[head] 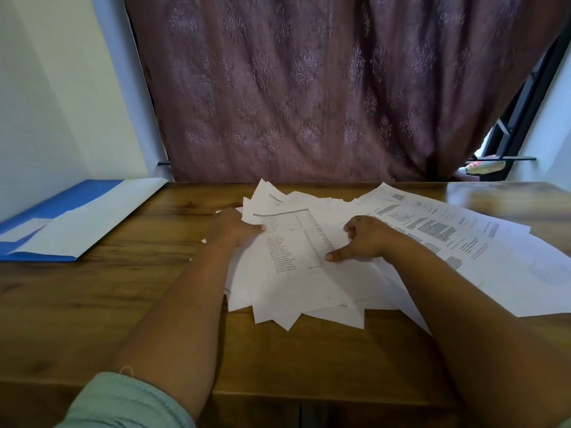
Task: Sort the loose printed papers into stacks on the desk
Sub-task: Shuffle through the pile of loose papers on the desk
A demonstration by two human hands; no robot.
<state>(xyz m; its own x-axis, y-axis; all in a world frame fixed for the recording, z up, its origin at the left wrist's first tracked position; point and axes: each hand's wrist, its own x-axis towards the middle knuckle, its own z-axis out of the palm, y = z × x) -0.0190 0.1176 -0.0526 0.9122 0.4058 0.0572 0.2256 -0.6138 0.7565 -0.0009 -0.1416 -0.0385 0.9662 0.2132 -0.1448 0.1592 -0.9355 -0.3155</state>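
A loose, untidy pile of printed white papers (296, 291) lies in the middle of the wooden desk (92, 288). The top sheet (296, 239) carries a printed table of lines and numbers. My left hand (234, 227) grips the left edge of this sheet, thumb on top. My right hand (361, 239) rests on the sheet's right part, its thumb pressed flat on the paper and its fingers bent. More printed sheets (463, 242) fan out to the right of the pile.
A blue folder (40, 217) with a white envelope (102, 211) on it lies at the desk's left back corner. A dark red patterned curtain (309, 88) hangs behind the desk. A white wall stands at the left. The desk's front edge runs near my forearms.
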